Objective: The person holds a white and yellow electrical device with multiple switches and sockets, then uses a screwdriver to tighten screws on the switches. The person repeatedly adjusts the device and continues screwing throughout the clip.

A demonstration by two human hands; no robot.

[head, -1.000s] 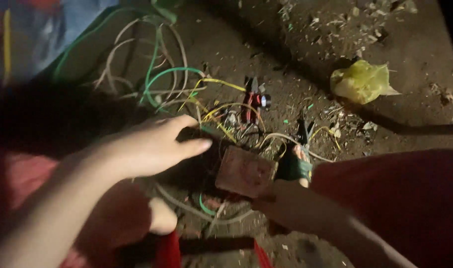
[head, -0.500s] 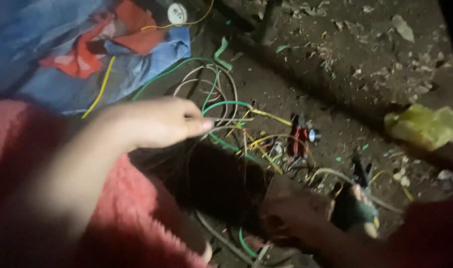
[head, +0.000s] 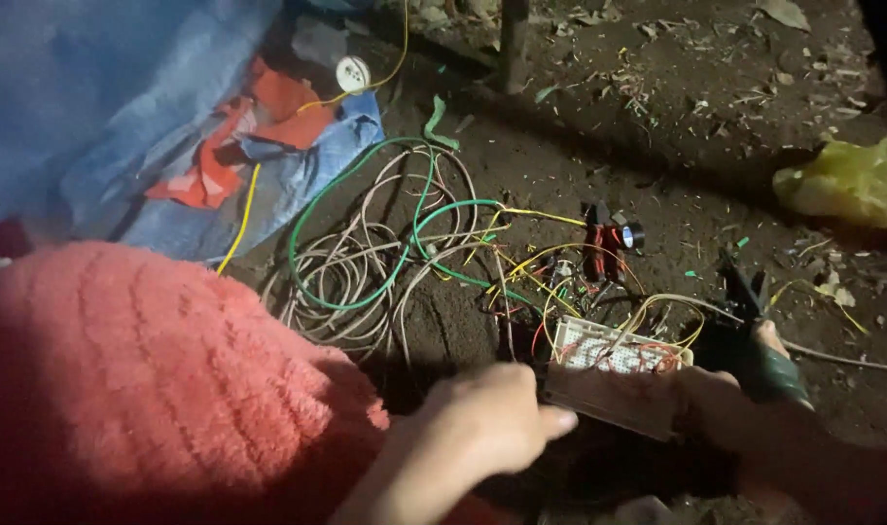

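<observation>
A white breadboard (head: 599, 348) full of short coloured jumper wires sits on a brownish block above the dirt. My left hand (head: 492, 428) is curled against the block's left end, with a fingertip touching its edge. My right hand (head: 730, 399), dim in shadow, is at the block's right end and grips green-handled pliers (head: 769, 365) that point up and away. A fuzzy red sleeve (head: 142, 379) fills the lower left.
Loose coils of grey and green wire (head: 366, 262) lie left of the board. Red-handled pliers (head: 599, 248) lie beyond it. A yellow plastic bag (head: 847, 180) sits at the right, and a blue tarp (head: 93, 117) with red cloth (head: 273, 102) at the upper left.
My left hand has dropped from over the wire coils down to the left end of the breadboard block. The view has swung, bringing the tarp and coils into sight.
</observation>
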